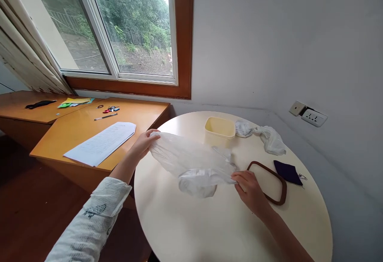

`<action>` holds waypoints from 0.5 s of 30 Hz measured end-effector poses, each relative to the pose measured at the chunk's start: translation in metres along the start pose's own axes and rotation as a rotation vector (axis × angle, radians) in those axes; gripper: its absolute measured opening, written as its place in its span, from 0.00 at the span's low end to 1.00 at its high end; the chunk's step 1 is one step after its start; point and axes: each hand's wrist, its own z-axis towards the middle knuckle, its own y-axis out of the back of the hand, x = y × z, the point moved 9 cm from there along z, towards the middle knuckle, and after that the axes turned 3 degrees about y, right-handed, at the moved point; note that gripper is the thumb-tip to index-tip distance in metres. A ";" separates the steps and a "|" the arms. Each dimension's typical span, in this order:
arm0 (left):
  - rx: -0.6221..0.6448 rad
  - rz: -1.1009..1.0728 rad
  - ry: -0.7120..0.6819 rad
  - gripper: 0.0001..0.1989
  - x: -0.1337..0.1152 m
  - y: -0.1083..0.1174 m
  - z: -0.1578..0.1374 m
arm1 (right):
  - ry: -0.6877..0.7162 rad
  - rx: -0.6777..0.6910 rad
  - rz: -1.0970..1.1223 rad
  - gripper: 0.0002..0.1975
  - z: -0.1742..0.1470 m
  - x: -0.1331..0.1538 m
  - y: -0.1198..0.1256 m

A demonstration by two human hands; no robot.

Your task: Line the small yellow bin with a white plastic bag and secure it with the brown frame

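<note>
A translucent white plastic bag (185,154) is stretched between my two hands above the round table. My left hand (145,142) pinches its far left end, while my right hand (247,188) grips the lower right corner. Below the bag's middle shows a crumpled whitish bundle (197,184); whether it is part of the bag or a separate thing I cannot tell. Just behind the bag stands an open pale yellow plastic container (220,132), partly covered by the film. Close to my right hand lies a brown rounded rectangular frame (283,192).
The cream round table (191,226) touches the wall. A dark purple pouch (287,172) and knotted white plastic bags (271,139) lie at its right and back. On the wooden desk (143,112) to the left are papers (100,144), a pen (105,116) and keys (111,109).
</note>
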 end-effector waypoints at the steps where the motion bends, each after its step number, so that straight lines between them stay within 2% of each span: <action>1: -0.002 -0.007 0.002 0.20 0.000 0.003 0.002 | -0.013 -0.003 -0.015 0.12 -0.005 -0.006 0.002; 3: 0.005 -0.019 0.006 0.19 0.000 0.004 0.003 | -0.067 -0.052 -0.041 0.13 -0.012 -0.016 0.010; 5: 0.018 -0.029 0.018 0.18 -0.001 -0.002 0.003 | -0.141 -0.161 -0.057 0.14 -0.013 -0.019 0.024; 7: 0.031 -0.037 0.032 0.16 -0.002 -0.012 0.001 | -0.161 -0.228 -0.051 0.15 -0.007 -0.008 0.034; 8: 0.037 -0.042 0.041 0.16 -0.003 -0.019 -0.001 | -0.137 -0.216 -0.043 0.15 0.000 0.003 0.034; 12: 0.077 -0.052 0.105 0.17 -0.005 -0.047 -0.010 | 0.054 0.051 -0.019 0.26 0.029 0.055 0.001; 15: 0.105 -0.029 0.100 0.19 -0.013 -0.059 -0.017 | 0.042 0.192 0.004 0.24 0.033 0.064 -0.031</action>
